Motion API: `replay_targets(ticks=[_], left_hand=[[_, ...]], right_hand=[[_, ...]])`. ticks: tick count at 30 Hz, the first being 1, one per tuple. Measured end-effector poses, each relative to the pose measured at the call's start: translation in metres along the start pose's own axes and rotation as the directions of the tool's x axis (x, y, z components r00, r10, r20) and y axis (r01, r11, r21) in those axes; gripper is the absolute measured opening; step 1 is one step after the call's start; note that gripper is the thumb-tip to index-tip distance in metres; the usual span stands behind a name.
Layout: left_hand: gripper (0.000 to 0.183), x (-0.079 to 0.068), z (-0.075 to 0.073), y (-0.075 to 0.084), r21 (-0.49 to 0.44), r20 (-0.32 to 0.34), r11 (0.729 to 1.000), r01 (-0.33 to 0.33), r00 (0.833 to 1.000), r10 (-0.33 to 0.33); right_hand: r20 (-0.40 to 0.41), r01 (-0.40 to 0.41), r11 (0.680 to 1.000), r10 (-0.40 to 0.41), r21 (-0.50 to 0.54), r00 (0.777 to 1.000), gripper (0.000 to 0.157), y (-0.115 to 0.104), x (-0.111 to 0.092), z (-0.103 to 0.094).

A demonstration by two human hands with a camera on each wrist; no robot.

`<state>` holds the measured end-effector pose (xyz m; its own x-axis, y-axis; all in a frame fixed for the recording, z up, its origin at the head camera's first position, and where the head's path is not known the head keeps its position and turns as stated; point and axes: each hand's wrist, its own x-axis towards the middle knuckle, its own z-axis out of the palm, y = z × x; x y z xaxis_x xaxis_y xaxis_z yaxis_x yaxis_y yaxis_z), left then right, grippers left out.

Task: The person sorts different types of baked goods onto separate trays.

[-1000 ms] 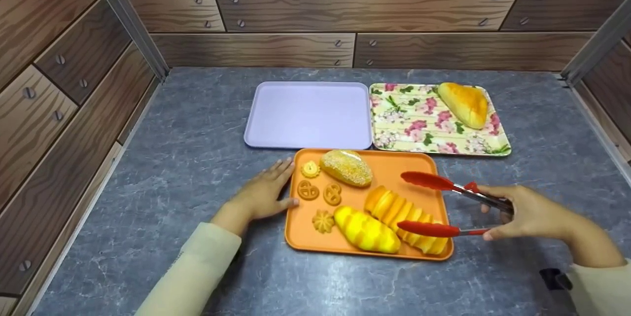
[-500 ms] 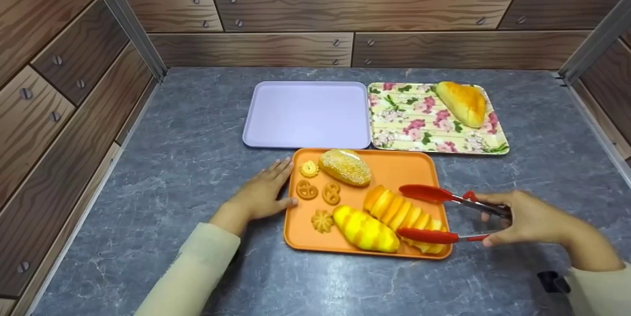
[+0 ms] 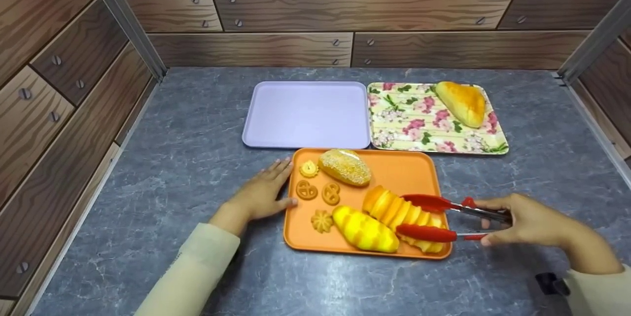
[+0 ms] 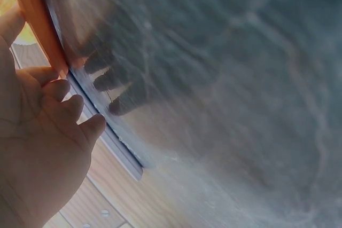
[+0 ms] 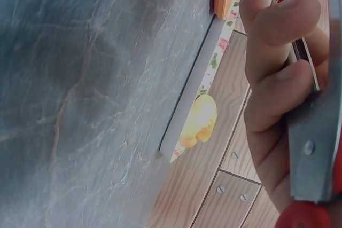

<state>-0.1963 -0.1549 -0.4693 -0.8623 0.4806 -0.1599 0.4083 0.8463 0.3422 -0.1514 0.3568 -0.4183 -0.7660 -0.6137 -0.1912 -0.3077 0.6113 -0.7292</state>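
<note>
1. Clock hours are read from the middle of the orange tray (image 3: 404, 165) in the head view, with 12 at the far side.
2. The right hand (image 3: 535, 222), at 3 o'clock, holds the tongs (image 3: 428, 233) between thumb and curled fingers.
3. The red tips of the tongs stand spread apart over the sliced loaf (image 3: 402, 213), which lies at 4 o'clock on the tray; whether they touch it cannot be told.
4. The left hand (image 3: 261, 190), at 9 o'clock, has its fingers extended, grasps nothing and touches the tray's edge.
5. Also on the tray: a yellow roll (image 3: 366, 229) at 6, just beside the sliced loaf; a flower biscuit (image 3: 322, 221) at 8; two pretzels (image 3: 331, 193) towards 9; a tart (image 3: 309, 168) at 10; a seeded bun (image 3: 345, 167) at 11.
6. A purple tray (image 3: 306, 115) sits at 11 o'clock and a floral tray (image 3: 394, 131) at 1, just beside each other; the floral one bears a bread (image 3: 462, 104) in its far right corner.
7. All the trays rest on a grey surface (image 3: 192, 123), a wood-patterned wall (image 3: 276, 50) rising at 12.
</note>
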Motion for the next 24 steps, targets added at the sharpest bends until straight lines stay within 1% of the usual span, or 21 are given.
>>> replay_targets(ticks=[4, 9, 11, 17, 21, 24], left_hand=[[0.084, 0.0, 0.0, 0.0, 0.004, 0.0, 1.0, -0.002, 1.0, 0.002], [0.083, 0.0, 0.0, 0.0, 0.014, 0.002, 1.0, 0.001, 1.0, -0.001], [0.084, 0.001, 0.0, 0.0, 0.012, 0.005, 1.0, 0.002, 1.0, -0.002], [0.084, 0.0, -0.001, 0.0, 0.008, 0.011, 1.0, 0.003, 1.0, -0.003], [0.084, -0.001, -0.001, 0.001, 0.007, 0.007, 1.0, -0.004, 1.0, 0.004], [0.083, -0.001, -0.001, 0.001, 0.007, -0.004, 1.0, -0.014, 1.0, 0.014]], right_hand=[[-0.005, -0.001, 1.0, 0.0, -0.005, 1.0, 0.07, -0.001, 0.0, -0.001], [0.005, -0.031, 0.999, 0.031, 0.01, 1.0, 0.069, -0.002, 0.001, -0.003], [-0.006, -0.033, 0.999, 0.033, 0.007, 0.999, 0.069, -0.001, 0.0, -0.004], [-0.085, -0.003, 0.999, -0.001, -0.047, 0.996, 0.066, -0.001, -0.001, -0.006], [-0.153, 0.027, 0.995, -0.041, -0.093, 0.987, 0.064, 0.0, 0.0, -0.009], [-0.212, 0.018, 0.994, -0.041, -0.111, 0.976, 0.064, 0.001, 0.001, -0.012]])
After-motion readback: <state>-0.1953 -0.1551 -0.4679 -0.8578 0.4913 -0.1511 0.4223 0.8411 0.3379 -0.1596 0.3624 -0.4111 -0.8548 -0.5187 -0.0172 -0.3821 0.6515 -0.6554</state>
